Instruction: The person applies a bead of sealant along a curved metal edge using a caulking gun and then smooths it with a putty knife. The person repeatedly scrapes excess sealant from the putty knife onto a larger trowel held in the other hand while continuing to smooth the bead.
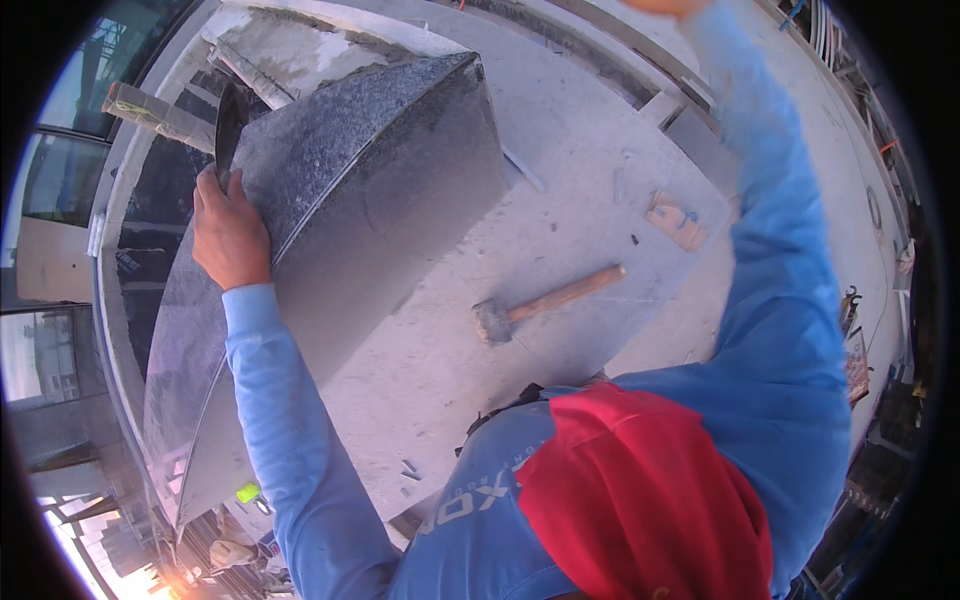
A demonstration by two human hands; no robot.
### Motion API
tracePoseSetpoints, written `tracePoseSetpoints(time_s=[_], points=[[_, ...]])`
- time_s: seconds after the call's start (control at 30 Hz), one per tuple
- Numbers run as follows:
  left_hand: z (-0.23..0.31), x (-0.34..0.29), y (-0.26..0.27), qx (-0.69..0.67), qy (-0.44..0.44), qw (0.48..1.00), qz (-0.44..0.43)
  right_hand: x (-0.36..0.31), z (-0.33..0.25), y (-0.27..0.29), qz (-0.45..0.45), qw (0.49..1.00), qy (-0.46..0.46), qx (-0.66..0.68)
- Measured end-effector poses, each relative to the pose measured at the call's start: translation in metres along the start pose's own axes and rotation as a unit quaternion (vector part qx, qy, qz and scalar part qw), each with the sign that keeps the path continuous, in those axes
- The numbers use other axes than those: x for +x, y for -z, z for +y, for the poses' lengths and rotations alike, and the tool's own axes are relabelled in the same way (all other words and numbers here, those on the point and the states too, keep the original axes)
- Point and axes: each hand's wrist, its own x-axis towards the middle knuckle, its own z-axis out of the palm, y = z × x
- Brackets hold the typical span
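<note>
At the left, my left hand (232,232) is closed around the lower end of a thin, dark, curved piece (231,125), seen nearly edge-on; its exact kind is unclear. That hand lies over the sloping face of a large grey wedge-shaped block or casing (400,170), which has a raised seam along it. My right arm stretches up to the far right, where my right hand (665,5) is blurred and cut off by the top edge, so its fingers do not show. A hammer (492,322) with a wooden handle lies on the pale surface before me.
A wooden batten (160,115) juts out beyond the left hand. On the pale slab (430,350) lie a brown scrap (677,220) and small offcuts. Glazed panels (60,180) stand at the far left. Tools and a wrench (850,308) lie along the right rim.
</note>
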Motion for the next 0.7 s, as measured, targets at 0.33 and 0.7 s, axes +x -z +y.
tracePoseSetpoints(time_s=[0.33,0.7], points=[[-0.001,-0.001,-0.003,0.015,0.001,1.0,-0.008,-0.098,-0.154,-0.222,0.42,0.78,-0.287,0.365],[-0.002,-0.001,-0.002,0.004,0.003,1.0,-0.005,-0.062,-0.183,-0.247,0.42,0.75,-0.301,0.412]])
